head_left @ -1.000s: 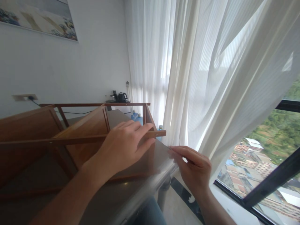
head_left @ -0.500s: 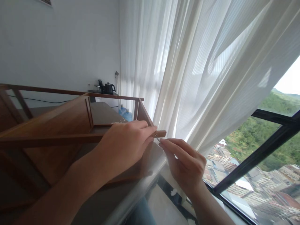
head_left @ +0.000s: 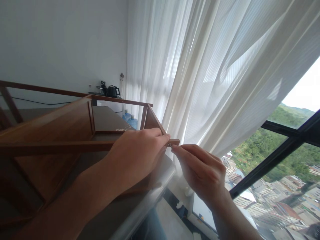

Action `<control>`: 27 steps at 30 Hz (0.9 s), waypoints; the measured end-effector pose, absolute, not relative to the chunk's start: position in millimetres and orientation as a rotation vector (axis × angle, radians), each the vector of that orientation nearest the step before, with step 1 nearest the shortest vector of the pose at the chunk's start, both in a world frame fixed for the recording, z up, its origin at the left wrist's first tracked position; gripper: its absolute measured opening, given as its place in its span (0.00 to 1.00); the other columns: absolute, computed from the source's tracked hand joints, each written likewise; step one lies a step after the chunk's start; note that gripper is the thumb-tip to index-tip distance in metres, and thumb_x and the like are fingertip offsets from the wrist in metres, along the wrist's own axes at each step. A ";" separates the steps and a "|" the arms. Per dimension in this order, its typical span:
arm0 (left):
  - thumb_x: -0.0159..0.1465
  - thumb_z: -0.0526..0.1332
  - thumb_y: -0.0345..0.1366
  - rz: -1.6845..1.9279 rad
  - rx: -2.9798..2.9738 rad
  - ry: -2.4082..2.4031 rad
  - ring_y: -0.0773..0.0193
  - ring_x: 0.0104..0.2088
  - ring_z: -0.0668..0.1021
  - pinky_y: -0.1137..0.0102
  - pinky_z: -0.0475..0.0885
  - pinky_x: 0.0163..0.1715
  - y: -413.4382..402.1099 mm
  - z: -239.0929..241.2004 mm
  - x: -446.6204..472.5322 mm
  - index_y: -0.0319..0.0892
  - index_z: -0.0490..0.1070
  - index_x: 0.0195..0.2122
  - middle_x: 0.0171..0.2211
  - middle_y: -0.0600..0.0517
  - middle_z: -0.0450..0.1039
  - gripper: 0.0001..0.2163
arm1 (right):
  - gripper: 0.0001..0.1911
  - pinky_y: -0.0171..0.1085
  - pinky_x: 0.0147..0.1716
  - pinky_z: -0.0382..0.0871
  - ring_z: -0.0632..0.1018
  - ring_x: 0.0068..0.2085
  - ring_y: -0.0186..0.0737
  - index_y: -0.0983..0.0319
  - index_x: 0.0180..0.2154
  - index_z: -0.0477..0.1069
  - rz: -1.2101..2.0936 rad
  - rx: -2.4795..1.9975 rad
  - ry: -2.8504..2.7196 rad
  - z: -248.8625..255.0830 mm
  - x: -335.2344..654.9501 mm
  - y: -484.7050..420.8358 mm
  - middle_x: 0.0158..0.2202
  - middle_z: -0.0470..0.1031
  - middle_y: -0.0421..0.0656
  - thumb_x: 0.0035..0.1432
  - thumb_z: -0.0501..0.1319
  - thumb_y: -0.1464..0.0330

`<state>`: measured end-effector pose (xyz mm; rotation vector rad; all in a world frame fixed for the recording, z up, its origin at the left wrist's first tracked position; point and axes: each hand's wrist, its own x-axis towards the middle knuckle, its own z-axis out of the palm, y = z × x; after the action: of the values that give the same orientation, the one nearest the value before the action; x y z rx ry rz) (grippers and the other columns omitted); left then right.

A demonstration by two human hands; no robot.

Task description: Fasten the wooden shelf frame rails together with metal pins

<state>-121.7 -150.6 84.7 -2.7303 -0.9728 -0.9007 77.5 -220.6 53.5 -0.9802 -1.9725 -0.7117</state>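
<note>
A brown wooden frame [head_left: 75, 146] with rails and panels lies on a grey table. My left hand [head_left: 140, 146] is closed over its near rail, close to the rail end [head_left: 176, 142] that sticks out past the corner. Just right of it, my right hand [head_left: 200, 166] pinches a thin metal rod [head_left: 170, 145] between thumb and forefinger. The rod's tip is at a hole in the side of the rail end. Fingers cover most of the rod, so its exact kind cannot be made out.
White curtains [head_left: 200, 66] hang behind the frame. A black-framed window [head_left: 270, 156] stands to the right. A black kettle [head_left: 113, 91] and blue water bottles [head_left: 133, 122] are at the back. Small pale bits [head_left: 123, 129] lie on the table [head_left: 110, 118].
My right hand has brought the metal rod up against the hole, its fingers now closer to the rail end. My left hand keeps its grip. The camera view has shifted slightly.
</note>
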 end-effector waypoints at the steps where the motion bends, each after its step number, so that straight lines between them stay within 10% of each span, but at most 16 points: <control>1: 0.71 0.56 0.37 -0.896 -2.732 -0.975 0.56 0.33 0.83 0.66 0.71 0.29 -150.6 84.9 -121.5 0.51 0.77 0.44 0.35 0.53 0.79 0.10 | 0.13 0.34 0.33 0.76 0.81 0.37 0.36 0.66 0.47 0.78 -0.745 -0.973 -2.023 57.2 79.4 -221.4 0.39 0.81 0.47 0.63 0.63 0.82; 13: 0.68 0.58 0.34 -0.898 -2.721 -0.908 0.57 0.36 0.83 0.66 0.74 0.34 -147.2 82.0 -120.1 0.46 0.79 0.45 0.37 0.48 0.80 0.10 | 0.12 0.39 0.31 0.76 0.81 0.35 0.40 0.69 0.49 0.76 -1.051 -0.894 -2.368 91.5 87.3 -220.5 0.41 0.82 0.50 0.63 0.64 0.80; 27: 0.68 0.58 0.34 -0.808 -2.713 -1.009 0.55 0.35 0.83 0.66 0.69 0.27 -148.4 83.6 -119.7 0.51 0.78 0.47 0.36 0.53 0.79 0.12 | 0.02 0.30 0.28 0.71 0.78 0.30 0.31 0.64 0.37 0.80 -0.608 -1.104 -1.947 66.0 71.6 -221.3 0.30 0.79 0.41 0.62 0.68 0.75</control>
<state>-119.7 -148.4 83.6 -2.7127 -1.0095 -0.8081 71.6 -221.3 66.0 -1.1043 -1.9472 -0.6080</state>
